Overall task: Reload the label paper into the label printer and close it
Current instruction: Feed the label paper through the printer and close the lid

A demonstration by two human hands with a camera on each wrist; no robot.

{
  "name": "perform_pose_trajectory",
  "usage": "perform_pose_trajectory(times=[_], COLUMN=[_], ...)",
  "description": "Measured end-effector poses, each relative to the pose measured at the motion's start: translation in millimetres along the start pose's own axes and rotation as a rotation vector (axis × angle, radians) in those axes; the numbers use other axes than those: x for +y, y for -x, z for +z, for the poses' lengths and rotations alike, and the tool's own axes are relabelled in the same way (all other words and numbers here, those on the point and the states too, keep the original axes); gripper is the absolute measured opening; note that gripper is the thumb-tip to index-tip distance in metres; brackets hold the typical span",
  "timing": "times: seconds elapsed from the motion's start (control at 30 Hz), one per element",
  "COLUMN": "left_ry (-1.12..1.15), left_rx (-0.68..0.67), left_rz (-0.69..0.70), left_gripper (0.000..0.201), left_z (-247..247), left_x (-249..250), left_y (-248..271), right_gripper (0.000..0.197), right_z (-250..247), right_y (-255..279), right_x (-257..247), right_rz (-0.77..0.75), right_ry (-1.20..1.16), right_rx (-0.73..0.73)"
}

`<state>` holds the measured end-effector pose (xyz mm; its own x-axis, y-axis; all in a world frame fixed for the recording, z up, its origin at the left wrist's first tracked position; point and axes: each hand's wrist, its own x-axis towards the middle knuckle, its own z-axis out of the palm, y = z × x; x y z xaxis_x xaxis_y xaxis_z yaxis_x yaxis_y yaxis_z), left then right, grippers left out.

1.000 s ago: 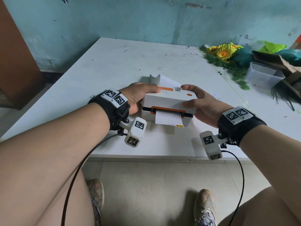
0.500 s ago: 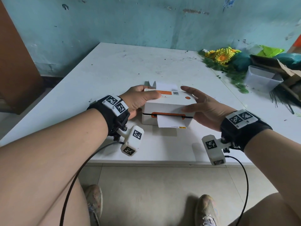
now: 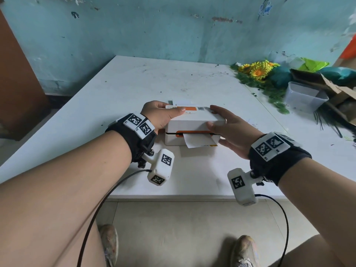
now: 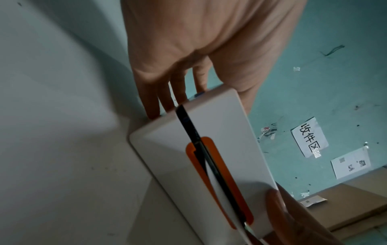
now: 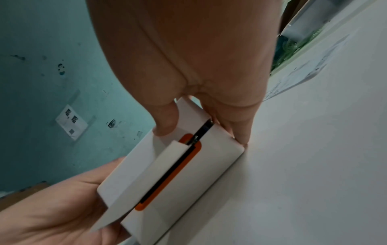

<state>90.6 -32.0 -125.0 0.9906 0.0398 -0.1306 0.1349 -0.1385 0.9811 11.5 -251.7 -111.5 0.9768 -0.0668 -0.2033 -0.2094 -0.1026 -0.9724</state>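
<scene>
Since a second ago our lid has dropped shut on the label printer (image 3: 192,130), which lies crosswise near the table (image 3: 96,105) front edge, label paper (image 3: 198,141) poking toward us. Left hand (image 3: 161,114) and right hand (image 3: 231,130) clasp its ends, equally near.

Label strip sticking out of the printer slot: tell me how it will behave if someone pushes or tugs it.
The strip probably bends rather than resists: it is thin paper hanging free, its corner drooping toward the table. A tug may well feed or tear it, as the printer slot pinches only its top edge. It looks light enough to flutter.
</scene>
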Motion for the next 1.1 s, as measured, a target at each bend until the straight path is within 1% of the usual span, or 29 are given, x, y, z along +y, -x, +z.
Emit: perform_pose_trajectory(times=[0.07,0.17,0.3,0.37,0.43,0.57,0.63,0.67,0.73,0.77,0.8,0.87,0.9,0.93,1.0,1.03,1.1], left_ry=[-0.025,-0.066,-0.103,-0.107,-0.100,-0.024,0.014,0.031,0.050,0.041,0.016,-0.053,-0.093,-0.122,-0.153,-0.162,-0.169], left_rx=[0.051,0.082,0.065,0.061,0.061,-0.008,-0.065,-0.075,-0.050,-0.028,-0.002,0.031,0.040,0.040,0.026,0.019,0.017], left_rz=[0.019,0.040,0.032,0.024,0.022,0.019,0.009,0.003,0.013,0.027,0.059,0.129,0.157,0.174,0.195,0.201,0.211], left_gripper=[0.053,0.069,0.076,0.083,0.084,0.093,0.101,0.109,0.133,0.132,0.119,0.083,0.070,0.062,0.055,0.055,0.064], left_z=[-0.4,-1.5,-5.0,-7.6,-11.2,-19.8,-23.1,-23.8,-24.2,-23.5,-22.4,-19.5,-18.6,-18.0,-16.8,-16.0,-14.7], left_x=[0.5,3.4,4.9,7.5,8.2,0.3,-8.3,-12.0,-10.3,-5.1,-0.7,3.5,2.8,2.2,0.9,0.4,-1.6], left_y=[-1.9,0.1,3.7,7.6,9.2,3.4,-1.1,-3.5,0.4,6.7,11.6,14.9,13.6,12.0,10.4,11.0,11.8], right_gripper=[0.064,0.066,0.067,0.068,0.068,0.070,0.060,0.054,0.051,0.051,0.051,0.049,0.047,0.046,0.045,0.047,0.055], right_z=[4.6,8.1,10.7,12.7,17.7,32.7,37.6,39.2,40.2,40.8,41.2,41.7,42.0,42.0,40.2,39.0,39.8], right_y=[-1.4,-2.6,-2.2,-1.4,-0.7,0.1,-3.2,-5.3,-9.4,-11.3,-12.8,-14.2,-14.7,-15.6,-20.6,-23.7,-23.6], right_x=[1.7,3.5,1.2,-2.5,-6.5,-12.8,-13.3,-12.6,-9.5,-8.7,-8.3,-10.0,-11.0,-12.0,-11.0,-9.1,-7.9], right_rz=[-0.013,-0.031,-0.012,0.013,0.039,0.027,-0.004,-0.024,-0.045,-0.045,-0.033,0.019,0.048,0.071,0.086,0.080,0.046], right_ry=[0.029,0.095,0.088,0.044,0.021,0.035,0.052,0.077,0.111,0.110,0.095,0.017,-0.033,-0.078,-0.146,-0.164,-0.144], right_rx=[0.042,0.079,0.051,0.030,0.025,0.035,0.076,0.107,0.146,0.147,0.143,0.131,0.125,0.120,0.125,0.133,0.144])
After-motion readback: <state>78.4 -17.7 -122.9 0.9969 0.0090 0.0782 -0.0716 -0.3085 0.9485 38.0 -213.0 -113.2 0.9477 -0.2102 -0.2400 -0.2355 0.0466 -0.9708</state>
